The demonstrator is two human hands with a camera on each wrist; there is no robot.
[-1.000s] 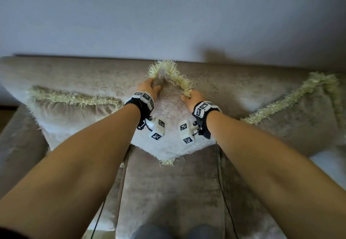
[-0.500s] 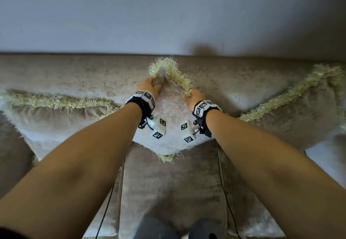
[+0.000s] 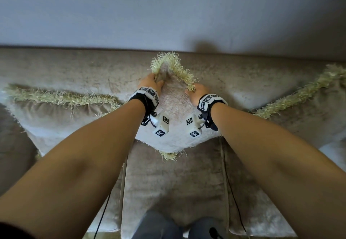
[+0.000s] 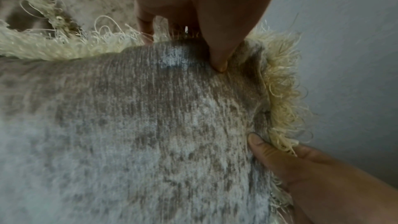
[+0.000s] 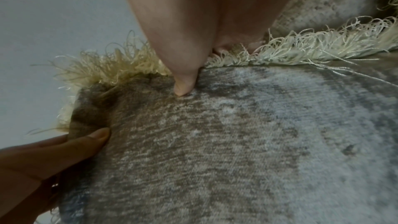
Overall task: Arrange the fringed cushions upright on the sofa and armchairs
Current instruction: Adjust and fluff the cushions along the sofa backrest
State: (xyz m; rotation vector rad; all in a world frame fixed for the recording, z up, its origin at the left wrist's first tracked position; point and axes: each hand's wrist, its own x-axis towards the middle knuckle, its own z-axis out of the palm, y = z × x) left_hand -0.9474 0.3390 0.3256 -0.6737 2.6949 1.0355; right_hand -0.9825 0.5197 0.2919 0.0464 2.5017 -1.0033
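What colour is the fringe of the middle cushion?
Pale yellow-cream fringe, clearest in the right wrist view.

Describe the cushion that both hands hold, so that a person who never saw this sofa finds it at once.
Look at the beige sofa against the grey wall, where three fringed cushions lean on its backrest. The middle cushion is the one meant. Unlike the left cushion and right cushion, it stands on one corner like a diamond, with the left hand and right hand pinching its top corner.

3 beige fringed cushions (image 3: 174,107) upright, apparently against sofa (image 3: 168,179) back
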